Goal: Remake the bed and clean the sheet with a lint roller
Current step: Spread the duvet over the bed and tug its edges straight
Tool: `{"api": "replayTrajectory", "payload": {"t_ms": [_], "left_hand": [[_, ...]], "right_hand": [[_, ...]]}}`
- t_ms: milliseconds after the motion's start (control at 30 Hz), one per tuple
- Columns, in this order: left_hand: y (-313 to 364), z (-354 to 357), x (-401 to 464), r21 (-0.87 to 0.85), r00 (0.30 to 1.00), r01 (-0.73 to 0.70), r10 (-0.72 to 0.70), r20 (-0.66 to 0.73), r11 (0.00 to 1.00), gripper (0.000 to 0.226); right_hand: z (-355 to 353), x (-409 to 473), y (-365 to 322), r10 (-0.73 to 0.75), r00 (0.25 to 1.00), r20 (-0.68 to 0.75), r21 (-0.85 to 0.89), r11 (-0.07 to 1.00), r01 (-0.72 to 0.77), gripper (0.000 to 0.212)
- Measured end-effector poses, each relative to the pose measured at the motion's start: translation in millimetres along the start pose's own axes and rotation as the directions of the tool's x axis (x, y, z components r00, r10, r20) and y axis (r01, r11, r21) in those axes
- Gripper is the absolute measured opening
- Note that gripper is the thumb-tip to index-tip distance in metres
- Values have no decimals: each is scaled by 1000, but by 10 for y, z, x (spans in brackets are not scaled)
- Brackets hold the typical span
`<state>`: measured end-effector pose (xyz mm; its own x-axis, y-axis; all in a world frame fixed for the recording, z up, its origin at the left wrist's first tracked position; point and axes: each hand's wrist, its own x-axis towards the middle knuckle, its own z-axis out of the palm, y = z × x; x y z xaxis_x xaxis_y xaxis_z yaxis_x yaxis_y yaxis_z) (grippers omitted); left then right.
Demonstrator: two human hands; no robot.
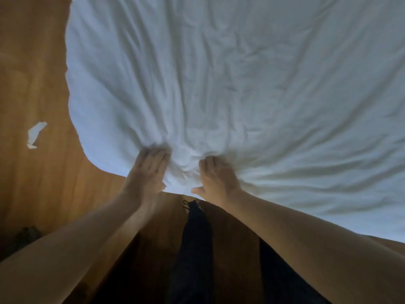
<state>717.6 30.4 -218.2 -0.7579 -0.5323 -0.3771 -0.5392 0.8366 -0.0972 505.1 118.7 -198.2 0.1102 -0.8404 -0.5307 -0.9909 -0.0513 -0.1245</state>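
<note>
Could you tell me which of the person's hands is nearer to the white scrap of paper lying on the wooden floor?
Left. The left hand grips the sheet's edge on the side toward the paper scrap; the right hand grips the sheet farther from it.

A bedroom: rumpled white sheet (230, 73) over a wooden floor (37, 84).

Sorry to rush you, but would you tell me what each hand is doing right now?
Left hand: fingers curled into the white sheet, gripping a bunch at its near edge.
Right hand: gripping the same edge beside it.
</note>
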Motion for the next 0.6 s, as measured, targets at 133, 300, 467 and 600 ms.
{"api": "replayTrajectory", "payload": {"t_ms": [133, 300, 467, 600], "left_hand": [[-582, -103, 50, 66, 997, 69, -71, 23, 995, 112], [-742, -28, 216, 114, 983, -175, 169, 65, 978, 73], [-675, 3, 22, 24, 969, -246, 245, 28, 969, 54], [-686, -4, -36, -1, 980, -198, 198, 31, 980, 69]], "right_hand": [[-111, 512, -477, 96, 993, 63, 20, 995, -97, 83], [-325, 698, -680, -77, 979, 191, -104, 990, 98, 27], [-363, 503, -726, -197, 935, 296, -84, 969, 231, 29], [-323, 611, -680, -175, 910, 375, -36, 979, 203, 29]]}}
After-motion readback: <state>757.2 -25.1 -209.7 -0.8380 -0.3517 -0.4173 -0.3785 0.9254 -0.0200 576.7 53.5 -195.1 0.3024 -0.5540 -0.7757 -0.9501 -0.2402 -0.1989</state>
